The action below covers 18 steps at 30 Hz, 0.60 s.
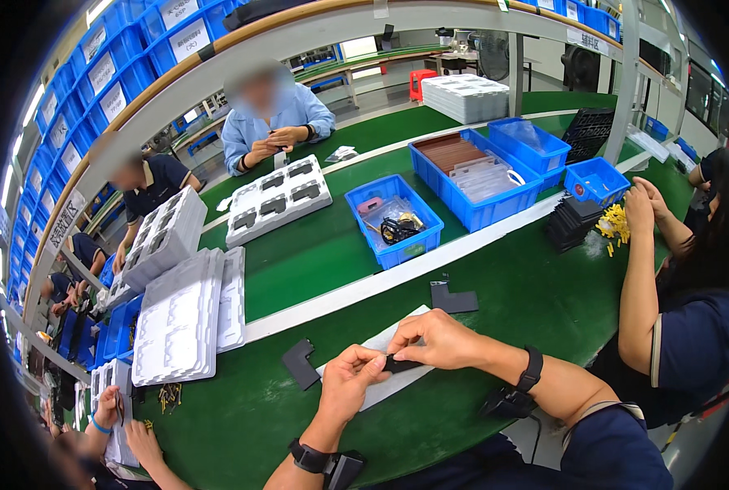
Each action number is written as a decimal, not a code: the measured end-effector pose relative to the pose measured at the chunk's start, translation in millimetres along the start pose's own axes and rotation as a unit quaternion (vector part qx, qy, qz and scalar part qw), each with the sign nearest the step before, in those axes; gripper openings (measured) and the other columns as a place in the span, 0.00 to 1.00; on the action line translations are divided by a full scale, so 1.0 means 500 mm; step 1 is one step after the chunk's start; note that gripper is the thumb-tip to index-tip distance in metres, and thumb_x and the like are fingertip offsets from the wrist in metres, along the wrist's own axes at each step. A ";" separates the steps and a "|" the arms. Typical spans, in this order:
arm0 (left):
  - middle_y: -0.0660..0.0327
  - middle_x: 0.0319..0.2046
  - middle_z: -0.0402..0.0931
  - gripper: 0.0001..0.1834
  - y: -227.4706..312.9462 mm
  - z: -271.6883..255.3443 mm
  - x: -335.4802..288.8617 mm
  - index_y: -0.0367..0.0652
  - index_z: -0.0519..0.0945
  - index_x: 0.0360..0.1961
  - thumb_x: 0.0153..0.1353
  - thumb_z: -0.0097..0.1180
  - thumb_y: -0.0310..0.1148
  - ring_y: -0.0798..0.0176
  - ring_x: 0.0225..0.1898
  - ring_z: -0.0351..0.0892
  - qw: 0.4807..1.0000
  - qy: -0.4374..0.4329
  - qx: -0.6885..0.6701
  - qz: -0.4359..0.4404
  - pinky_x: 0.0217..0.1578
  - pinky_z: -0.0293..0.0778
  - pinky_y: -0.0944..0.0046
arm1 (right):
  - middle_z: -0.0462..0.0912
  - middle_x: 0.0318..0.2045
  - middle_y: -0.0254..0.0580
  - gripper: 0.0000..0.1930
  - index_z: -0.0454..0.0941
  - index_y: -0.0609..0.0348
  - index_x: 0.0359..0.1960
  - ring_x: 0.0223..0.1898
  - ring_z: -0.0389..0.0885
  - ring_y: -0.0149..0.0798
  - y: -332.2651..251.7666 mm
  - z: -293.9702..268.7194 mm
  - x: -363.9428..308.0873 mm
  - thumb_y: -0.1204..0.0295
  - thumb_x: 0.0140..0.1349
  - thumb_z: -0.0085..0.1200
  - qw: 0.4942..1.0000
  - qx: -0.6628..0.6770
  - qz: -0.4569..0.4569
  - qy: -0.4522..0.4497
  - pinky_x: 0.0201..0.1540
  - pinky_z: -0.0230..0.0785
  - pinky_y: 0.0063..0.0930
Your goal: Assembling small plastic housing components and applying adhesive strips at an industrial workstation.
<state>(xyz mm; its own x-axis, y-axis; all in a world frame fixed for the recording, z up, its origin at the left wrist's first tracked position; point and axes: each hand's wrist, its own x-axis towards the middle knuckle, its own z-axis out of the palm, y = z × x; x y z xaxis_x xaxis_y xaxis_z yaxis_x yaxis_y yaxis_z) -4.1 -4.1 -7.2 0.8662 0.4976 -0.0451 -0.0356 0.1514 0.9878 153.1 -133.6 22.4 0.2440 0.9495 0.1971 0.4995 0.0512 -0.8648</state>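
Above a pale sheet point(390, 394) on the green table, my left hand point(353, 382) and my right hand point(439, 341) meet with their fingertips pinched. Between them they hold a small black part point(397, 364), mostly covered by the fingers, so its exact kind does not show. A dark grey L-shaped piece point(300, 364) lies just left of my left hand. Beyond my right hand lies another dark L-shaped piece point(454, 299) with a small black tab at its corner.
Past a white rail point(332, 302) stand a blue bin of cables and bags point(394, 255) and a larger blue bin point(477, 207). White trays point(176, 327) are stacked at left. A co-worker point(666, 302) sits at right near black stacked pieces point(572, 222) and yellow parts point(614, 224).
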 end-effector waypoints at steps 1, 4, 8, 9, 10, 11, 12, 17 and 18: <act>0.61 0.32 0.77 0.06 0.003 -0.004 -0.001 0.34 0.77 0.34 0.61 0.57 0.27 0.71 0.33 0.78 0.999 -0.028 -0.022 -0.030 0.36 0.81 0.68 | 0.81 0.27 0.39 0.07 0.82 0.61 0.33 0.31 0.79 0.32 0.010 -0.005 0.000 0.73 0.53 0.62 0.997 0.064 0.022 -0.034 0.36 0.71 0.26; 0.60 0.31 0.77 0.05 0.009 -0.004 -0.002 0.35 0.77 0.33 0.60 0.58 0.26 0.72 0.32 0.78 0.998 -0.029 -0.036 -0.047 0.33 0.82 0.69 | 0.82 0.26 0.40 0.07 0.83 0.61 0.31 0.31 0.80 0.33 0.018 0.002 0.003 0.72 0.53 0.63 0.996 0.071 0.054 -0.009 0.36 0.72 0.26; 0.59 0.31 0.78 0.05 0.002 0.003 0.000 0.33 0.78 0.33 0.58 0.59 0.25 0.71 0.31 0.78 0.999 0.050 0.011 -0.009 0.32 0.82 0.69 | 0.80 0.23 0.46 0.05 0.83 0.62 0.29 0.28 0.79 0.43 0.024 0.055 0.000 0.74 0.50 0.61 0.959 -0.190 -0.137 0.158 0.31 0.71 0.35; 0.58 0.31 0.79 0.05 0.003 0.006 0.001 0.33 0.78 0.32 0.58 0.59 0.25 0.71 0.31 0.79 0.998 0.058 0.005 -0.006 0.32 0.82 0.69 | 0.79 0.23 0.48 0.05 0.82 0.64 0.29 0.27 0.77 0.47 0.029 0.064 0.001 0.77 0.49 0.60 0.958 -0.195 -0.133 0.162 0.30 0.70 0.38; 0.58 0.31 0.79 0.05 0.003 0.008 0.003 0.33 0.78 0.32 0.58 0.59 0.25 0.71 0.31 0.79 0.998 0.063 0.004 -0.014 0.32 0.82 0.69 | 0.79 0.23 0.48 0.05 0.82 0.64 0.29 0.27 0.77 0.47 0.030 0.068 0.000 0.77 0.49 0.60 0.961 -0.189 -0.129 0.157 0.30 0.70 0.38; 0.58 0.31 0.79 0.05 0.002 0.009 0.005 0.32 0.78 0.32 0.58 0.59 0.25 0.71 0.31 0.79 0.998 0.066 0.018 -0.006 0.32 0.81 0.70 | 0.80 0.23 0.47 0.05 0.82 0.65 0.28 0.28 0.78 0.47 0.027 0.069 -0.001 0.77 0.48 0.60 0.954 -0.197 -0.145 0.172 0.30 0.70 0.38; 0.58 0.31 0.79 0.05 0.003 0.010 0.005 0.32 0.78 0.32 0.58 0.59 0.25 0.71 0.31 0.79 0.997 0.070 0.032 0.001 0.31 0.81 0.70 | 0.80 0.23 0.47 0.05 0.81 0.66 0.28 0.28 0.78 0.47 0.024 0.070 -0.001 0.78 0.48 0.60 0.948 -0.204 -0.161 0.186 0.29 0.70 0.38; 0.60 0.28 0.79 0.05 0.006 0.012 0.006 0.34 0.77 0.31 0.57 0.60 0.25 0.74 0.27 0.77 0.995 0.090 0.041 0.013 0.26 0.79 0.73 | 0.80 0.24 0.48 0.08 0.81 0.67 0.32 0.28 0.77 0.47 0.024 0.067 0.003 0.80 0.48 0.58 0.935 -0.230 -0.204 0.175 0.32 0.71 0.37; 0.60 0.29 0.78 0.06 0.003 0.010 0.008 0.34 0.77 0.33 0.58 0.60 0.26 0.74 0.29 0.77 0.995 0.081 0.064 0.010 0.28 0.78 0.73 | 0.81 0.25 0.47 0.07 0.80 0.66 0.31 0.29 0.78 0.47 0.025 0.064 0.003 0.78 0.49 0.57 0.950 -0.201 -0.174 0.163 0.32 0.70 0.37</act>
<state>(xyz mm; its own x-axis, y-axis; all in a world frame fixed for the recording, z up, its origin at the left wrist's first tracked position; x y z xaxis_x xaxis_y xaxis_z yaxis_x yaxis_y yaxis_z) 1.9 -5.9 -5.0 0.7745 0.6314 -0.0380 0.0202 0.0354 0.9992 132.9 -121.5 -3.0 0.2189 0.7470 0.6277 0.8577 0.1595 -0.4889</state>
